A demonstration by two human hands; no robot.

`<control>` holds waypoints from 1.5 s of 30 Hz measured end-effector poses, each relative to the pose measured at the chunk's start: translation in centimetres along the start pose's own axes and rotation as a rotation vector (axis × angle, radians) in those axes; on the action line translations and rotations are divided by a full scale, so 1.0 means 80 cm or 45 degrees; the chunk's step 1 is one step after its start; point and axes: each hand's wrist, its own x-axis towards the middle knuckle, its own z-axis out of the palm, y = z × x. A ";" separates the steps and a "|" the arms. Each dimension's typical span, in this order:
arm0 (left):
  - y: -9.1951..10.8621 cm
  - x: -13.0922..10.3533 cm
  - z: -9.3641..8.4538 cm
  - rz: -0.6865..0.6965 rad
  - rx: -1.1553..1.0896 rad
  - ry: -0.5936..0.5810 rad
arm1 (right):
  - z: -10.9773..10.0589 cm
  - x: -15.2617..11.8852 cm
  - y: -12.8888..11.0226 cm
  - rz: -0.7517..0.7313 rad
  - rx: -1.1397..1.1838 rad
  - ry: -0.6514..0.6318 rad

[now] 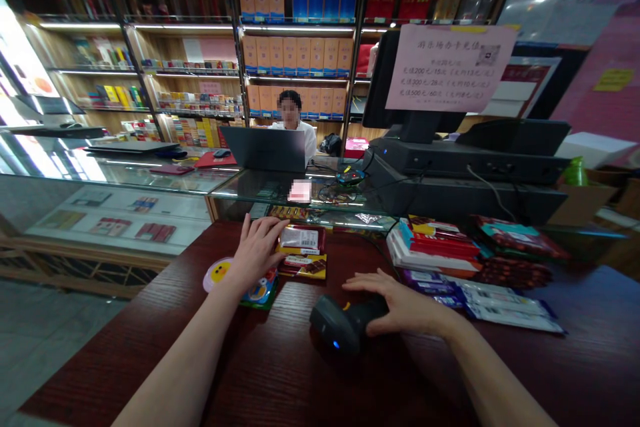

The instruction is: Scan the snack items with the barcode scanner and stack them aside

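Note:
My left hand [257, 255] lies with fingers stretched over the left edge of a red-edged packet with a barcode label [301, 239] and a yellow chocolate packet [305, 265]. Partly under that hand and wrist are a round pink package with a yellow duck face [219, 272] and a blue-and-green packet [260, 290]. A black barcode scanner [336, 327] with a lit blue light rests on the dark wooden counter. Around its handle is my right hand [393, 299], fingers spread and thumb apart, not closed on it.
Right of the scanner are stacked chocolate boxes [440, 243], purple-and-white packets [500, 303] and other snack bags [520, 237]. Behind stands a monitor with a pink paper notice [450, 70]. A person [307, 137] sits behind a laptop [270, 149] at the glass display counter [125, 213].

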 end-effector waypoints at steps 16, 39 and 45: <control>0.010 0.001 0.001 -0.005 -0.018 -0.022 | 0.017 0.010 0.007 -0.121 -0.097 0.153; 0.016 0.003 -0.008 -0.106 0.098 0.156 | 0.006 0.010 0.004 -0.142 0.034 0.424; 0.016 0.002 -0.006 -0.132 0.111 0.169 | 0.006 0.009 0.003 -0.137 0.057 0.420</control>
